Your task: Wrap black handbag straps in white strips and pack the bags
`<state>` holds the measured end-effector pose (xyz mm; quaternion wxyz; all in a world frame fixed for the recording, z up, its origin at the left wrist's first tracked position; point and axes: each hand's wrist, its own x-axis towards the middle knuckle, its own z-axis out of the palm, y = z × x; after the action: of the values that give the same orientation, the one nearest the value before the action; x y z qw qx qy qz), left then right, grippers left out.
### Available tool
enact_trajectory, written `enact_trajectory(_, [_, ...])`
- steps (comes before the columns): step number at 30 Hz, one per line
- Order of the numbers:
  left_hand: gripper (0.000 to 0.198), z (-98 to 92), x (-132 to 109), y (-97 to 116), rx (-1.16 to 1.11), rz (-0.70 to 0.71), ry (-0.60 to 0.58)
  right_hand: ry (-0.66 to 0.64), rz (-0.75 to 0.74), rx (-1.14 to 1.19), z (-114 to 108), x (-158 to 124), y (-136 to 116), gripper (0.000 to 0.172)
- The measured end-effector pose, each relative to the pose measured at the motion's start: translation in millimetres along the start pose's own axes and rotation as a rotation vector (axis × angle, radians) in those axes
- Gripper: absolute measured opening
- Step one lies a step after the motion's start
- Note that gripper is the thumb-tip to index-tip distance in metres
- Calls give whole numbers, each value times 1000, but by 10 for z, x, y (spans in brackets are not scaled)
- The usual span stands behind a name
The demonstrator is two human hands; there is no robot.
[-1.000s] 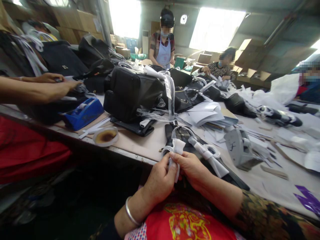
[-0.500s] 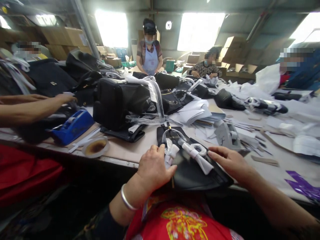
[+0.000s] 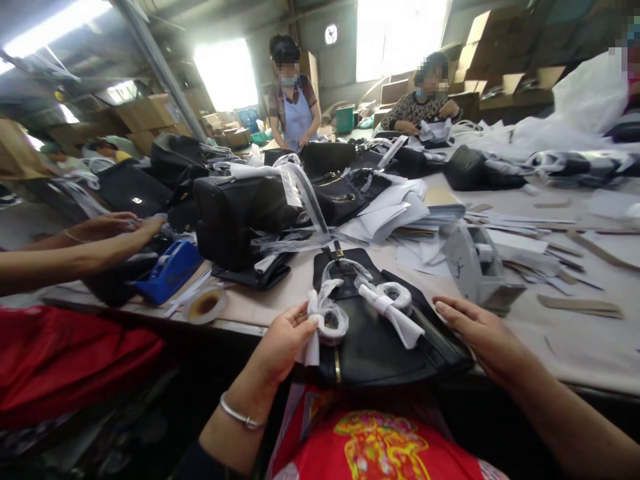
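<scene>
A black leather bag lies flat at the table's front edge, its top loop pointing away from me. Two straps wrapped in white paper and clear plastic rest on it: the left wrapped strap and the right wrapped strap. My left hand pinches the left wrapped strap between thumb and fingers, by the bag's left edge. Beside the bag's right edge is my right hand, fingers stretched out and holding nothing; whether its fingertips touch the bag I cannot tell.
A grey tape dispenser stands right of a paper stack. More black bags are piled ahead. At left are a blue tape dispenser, a tape roll and a co-worker's arms. Two people work across the table.
My left hand has moved left off the bag's middle, and the left wrapped strap has turned outward with it. My right hand remains by the bag's right edge. The view has tilted and shifted.
</scene>
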<state>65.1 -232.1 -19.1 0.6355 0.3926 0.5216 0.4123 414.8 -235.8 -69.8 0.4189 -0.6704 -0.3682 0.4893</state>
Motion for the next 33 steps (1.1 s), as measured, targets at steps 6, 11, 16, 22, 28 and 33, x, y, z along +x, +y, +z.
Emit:
enact_trajectory(6, [60,-219,-152,-55,566,58,294,49,140,215,10,-169,145,50])
enact_trajectory(11, [69,-114,-244,-243,63,-195,1,-125,257,613,81,-405,140,33])
enact_trajectory(16, [71,-49,-279,-337,-273,-191,-103,-247,356,903,132,-562,335,29])
enact_trajectory(22, [71,46,-298,-483,-396,-8,-61,-225,334,1025,234,-611,442,22])
enact_trajectory(28, [66,169,-274,-454,-492,118,-128,-39,123,889,81,-607,-61,16])
enact_trajectory(33, [61,461,1,-428,-731,132,-321,5,-244,708,-46,-726,-830,23])
